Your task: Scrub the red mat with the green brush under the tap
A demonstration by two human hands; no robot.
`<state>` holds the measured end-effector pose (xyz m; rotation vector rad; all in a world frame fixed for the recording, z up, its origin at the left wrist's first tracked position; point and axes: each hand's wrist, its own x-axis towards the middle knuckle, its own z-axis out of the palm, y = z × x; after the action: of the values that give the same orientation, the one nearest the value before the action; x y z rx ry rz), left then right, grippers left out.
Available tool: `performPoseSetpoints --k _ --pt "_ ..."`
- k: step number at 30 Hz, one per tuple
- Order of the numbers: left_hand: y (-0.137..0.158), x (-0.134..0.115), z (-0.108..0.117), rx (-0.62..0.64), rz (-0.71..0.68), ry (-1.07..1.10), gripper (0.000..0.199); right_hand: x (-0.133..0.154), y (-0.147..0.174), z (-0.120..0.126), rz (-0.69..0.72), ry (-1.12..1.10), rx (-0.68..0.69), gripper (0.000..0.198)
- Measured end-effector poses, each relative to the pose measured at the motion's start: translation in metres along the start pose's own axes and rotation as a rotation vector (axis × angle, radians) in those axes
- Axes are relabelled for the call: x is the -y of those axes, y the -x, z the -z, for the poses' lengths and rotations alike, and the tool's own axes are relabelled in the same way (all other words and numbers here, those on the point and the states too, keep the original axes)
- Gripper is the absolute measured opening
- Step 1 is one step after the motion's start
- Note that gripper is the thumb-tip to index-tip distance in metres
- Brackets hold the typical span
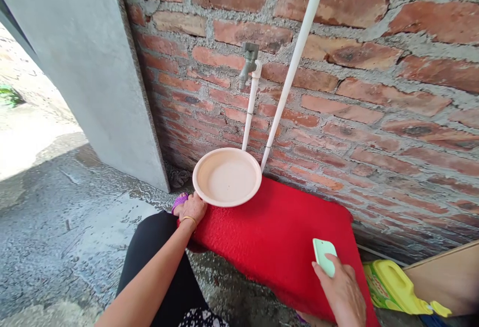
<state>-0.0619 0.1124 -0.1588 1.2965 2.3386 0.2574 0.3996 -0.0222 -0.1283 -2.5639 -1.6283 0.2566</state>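
Note:
A shallow cream plastic basin (228, 179) sits at the far left end of a red cloth (277, 232) that covers a low bench. Against the basin's lower left rim, my left hand (191, 208) lies over the cloth's edge, its fingertips partly hidden; it does not appear to hold anything. Over the right part of the cloth, my right hand (342, 287) grips a pale green, flat, rounded rectangular object (324, 254) with a small hole near one end. The underside of that object is out of sight.
Behind the basin, a grey tap (248, 65) on a white pipe (251, 112) stands against the brick wall (337, 92). A yellow jug (392, 284) lies at the right, and a concrete slab (93, 67) leans at the left. The floor (93, 227) is wet.

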Motion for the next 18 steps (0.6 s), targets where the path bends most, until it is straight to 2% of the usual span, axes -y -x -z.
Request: performPoseSetpoints --k 4,6,8,10,13,15,18 --pt "0.0 0.0 0.0 -0.002 -0.001 -0.004 0.06 0.089 0.041 -0.018 0.376 -0.182 0.06 0.037" --pt "0.0 0.001 0.0 -0.009 -0.002 -0.004 0.059 0.136 0.068 -0.028 0.551 -0.224 0.092 0.032" --pt "-0.001 0.001 0.001 -0.017 -0.001 -0.008 0.058 0.17 0.089 -0.035 0.657 -0.208 0.111 0.035" --pt "-0.001 0.002 0.001 -0.018 -0.002 -0.015 0.057 0.182 0.099 -0.038 0.69 -0.17 0.128 0.037" --pt "-0.002 0.002 -0.001 -0.02 -0.002 -0.016 0.058 0.16 0.092 -0.04 0.646 -0.167 0.13 0.039" --pt "-0.002 0.003 -0.003 -0.031 -0.006 -0.01 0.058 0.123 0.079 -0.04 0.566 -0.208 0.113 0.039" --pt "-0.003 0.005 -0.005 -0.043 -0.022 -0.005 0.057 0.054 0.058 -0.037 0.373 -0.274 0.081 0.038"
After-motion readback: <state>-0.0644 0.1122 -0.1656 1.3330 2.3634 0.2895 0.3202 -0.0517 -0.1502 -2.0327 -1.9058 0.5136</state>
